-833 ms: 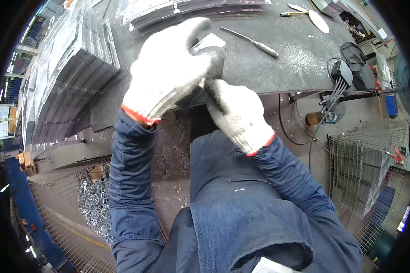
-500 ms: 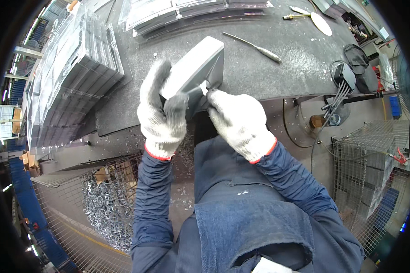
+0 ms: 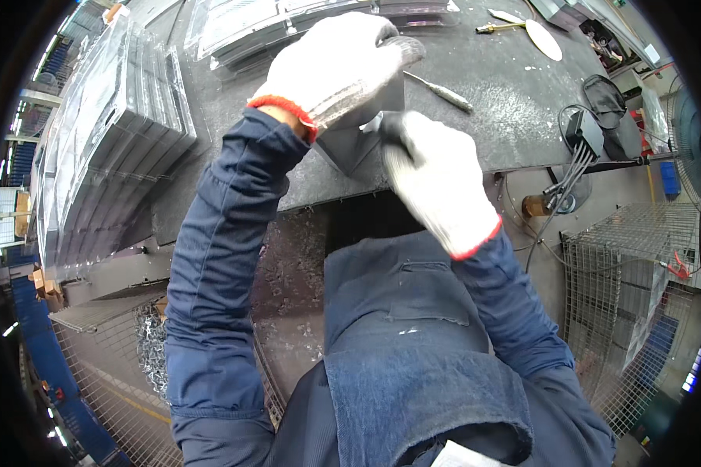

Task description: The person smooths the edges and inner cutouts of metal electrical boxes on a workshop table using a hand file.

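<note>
A grey box-shaped part [image 3: 349, 149] with flat sides stands tilted on a corner near the table's front edge. Across its top lies my left hand [image 3: 331, 66], in a white knit glove, fingers bent over its far right side; much of the part is hidden beneath it. My right hand [image 3: 436, 175], gloved too, is closed beside the part's right side. A small whitish piece [image 3: 372, 123] pokes out from its thumb and fingers, touching or nearly touching the part; its kind is too small to tell.
Behind the hands lies a thin tool with a handle [image 3: 448, 96]. Grey panels are stacked at the left [image 3: 105, 148], more at the back [image 3: 245, 35]. Cables hang from a black box [image 3: 586, 128] at the right. Wire cages [image 3: 623, 265] stand below the table.
My left hand has moved from the part's left side up over its top. The part has been turned and lowered toward the table. My right hand has shifted slightly right, still pinching the whitish piece.
</note>
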Motion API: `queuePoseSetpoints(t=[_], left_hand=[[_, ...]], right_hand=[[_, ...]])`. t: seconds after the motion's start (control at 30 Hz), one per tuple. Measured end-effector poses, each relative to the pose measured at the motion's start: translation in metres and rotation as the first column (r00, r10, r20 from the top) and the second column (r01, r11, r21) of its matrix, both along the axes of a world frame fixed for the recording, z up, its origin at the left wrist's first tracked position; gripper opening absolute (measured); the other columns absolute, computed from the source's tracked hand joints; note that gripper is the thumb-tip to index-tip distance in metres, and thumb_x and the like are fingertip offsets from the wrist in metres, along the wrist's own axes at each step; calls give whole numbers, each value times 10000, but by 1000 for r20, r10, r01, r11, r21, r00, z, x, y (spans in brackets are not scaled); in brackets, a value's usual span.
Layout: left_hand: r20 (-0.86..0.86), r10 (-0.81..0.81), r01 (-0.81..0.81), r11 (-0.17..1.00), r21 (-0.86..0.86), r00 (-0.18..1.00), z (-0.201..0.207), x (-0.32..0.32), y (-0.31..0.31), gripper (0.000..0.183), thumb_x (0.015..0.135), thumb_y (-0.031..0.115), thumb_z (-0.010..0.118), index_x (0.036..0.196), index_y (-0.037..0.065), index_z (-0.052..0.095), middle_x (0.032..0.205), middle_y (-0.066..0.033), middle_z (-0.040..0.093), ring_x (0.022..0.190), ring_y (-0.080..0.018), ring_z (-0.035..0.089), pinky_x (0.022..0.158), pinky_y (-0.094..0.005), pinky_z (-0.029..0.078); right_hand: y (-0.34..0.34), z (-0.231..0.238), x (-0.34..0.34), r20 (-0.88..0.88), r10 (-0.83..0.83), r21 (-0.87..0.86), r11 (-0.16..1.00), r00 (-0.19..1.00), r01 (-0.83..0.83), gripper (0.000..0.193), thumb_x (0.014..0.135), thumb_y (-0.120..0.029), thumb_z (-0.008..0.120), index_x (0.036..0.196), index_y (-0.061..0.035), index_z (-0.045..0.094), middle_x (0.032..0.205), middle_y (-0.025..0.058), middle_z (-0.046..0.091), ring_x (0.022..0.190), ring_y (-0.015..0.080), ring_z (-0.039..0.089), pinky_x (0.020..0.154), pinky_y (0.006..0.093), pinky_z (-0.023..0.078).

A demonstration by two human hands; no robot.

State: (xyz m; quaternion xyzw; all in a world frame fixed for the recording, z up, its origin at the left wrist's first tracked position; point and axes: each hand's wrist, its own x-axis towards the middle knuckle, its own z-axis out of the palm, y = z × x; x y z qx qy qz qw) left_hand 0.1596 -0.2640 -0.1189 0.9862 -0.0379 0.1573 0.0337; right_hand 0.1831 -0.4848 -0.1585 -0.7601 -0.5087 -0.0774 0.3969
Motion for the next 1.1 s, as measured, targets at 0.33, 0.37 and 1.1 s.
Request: queuePoseSetpoints(t=[0.33, 0.37, 1.1], left_hand=[[-39, 73, -77, 991, -109, 997, 13, -7, -21, 373, 1074, 300, 653, 1444, 276, 702, 1445, -99, 702, 1313, -372, 680, 1119, -441, 566], [-30, 76, -78, 991, -104, 997, 16, -9, -23, 373, 1074, 300, 653, 1444, 276, 702, 1445, -99, 702, 1313, -372, 680, 1119, -441, 566], [-157, 836, -164, -82, -983, 526, -30, -142, 4, 520, 1103, 426, 682, 1293, -52, 756, 1132, -143, 784, 1011, -190, 702, 909, -349, 552]], right_hand=[[-7, 6, -2, -124, 75, -15, 997, 989, -77, 185, 942, -138, 731, 1093, -33, 716, 925, 192, 758, 872, 402, 763, 793, 506, 605], [-18, 13, -5, -155, 54, -82, 994, 986, -67, 176, 941, -123, 722, 1087, -29, 748, 946, 196, 773, 898, 407, 772, 824, 497, 615], [9, -13, -84, -488, 158, 169, 982, 859, -85, 290, 1009, -123, 696, 1270, -25, 777, 1108, 198, 810, 933, 369, 804, 846, 415, 639]])
